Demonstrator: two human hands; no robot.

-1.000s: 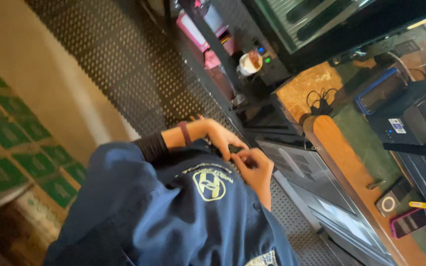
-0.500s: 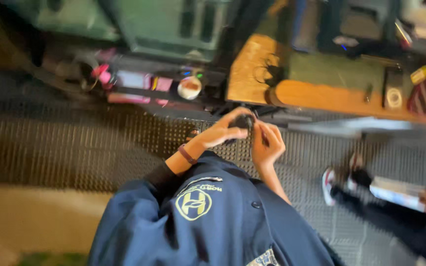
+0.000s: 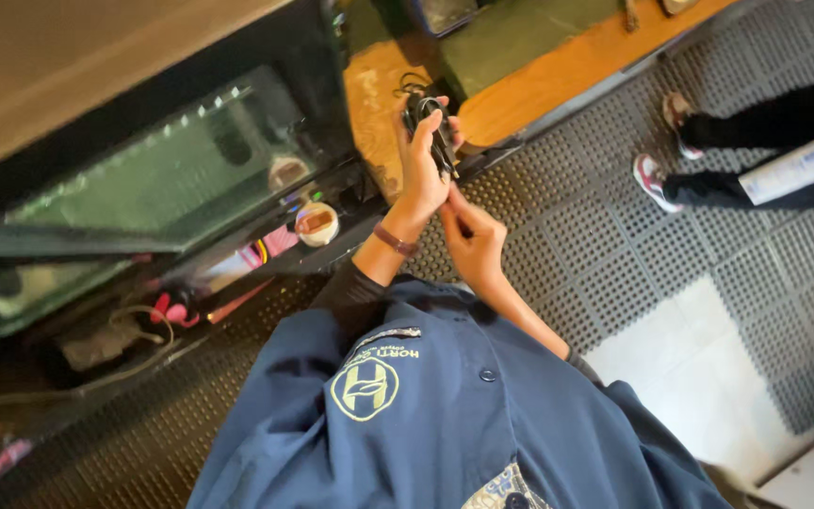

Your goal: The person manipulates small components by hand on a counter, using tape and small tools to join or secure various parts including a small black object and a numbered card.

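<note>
A: Progress? Small black clip-like metal device (image 3: 432, 127) already up off the orange-brown wooden worktop (image 3: 558, 71), held just over its near edge. Looks mid-way, judging by the grip: picked up, being worked on, not set down anywhere yet.

B: Left hand (image 3: 423, 160)?

A: Wrapped round the device, fingers (image 3: 431, 118) curled close, thumb side pressed on it. Firm hold. Brown band on that wrist (image 3: 395, 239).

B: Right hand (image 3: 471, 238)?

A: Just below the device, nearer the body than the worktop edge. Fingertips (image 3: 454, 200) pinched nearly together at the lower end of the device or on something thin hanging off it. Too small to tell which, or whether anything is actually gripped.

B: Around it?

A: Dark perforated rubber floor mat (image 3: 605, 245) under the worktop. Round white cup with brown contents (image 3: 317, 223) left of the worktop, on a cluttered lower shelf. Second person's legs and pink-white trainers (image 3: 652, 174) on the mat, right of the worktop. Dark blue work shirt with yellow emblem (image 3: 407, 415) in the foreground.
</note>
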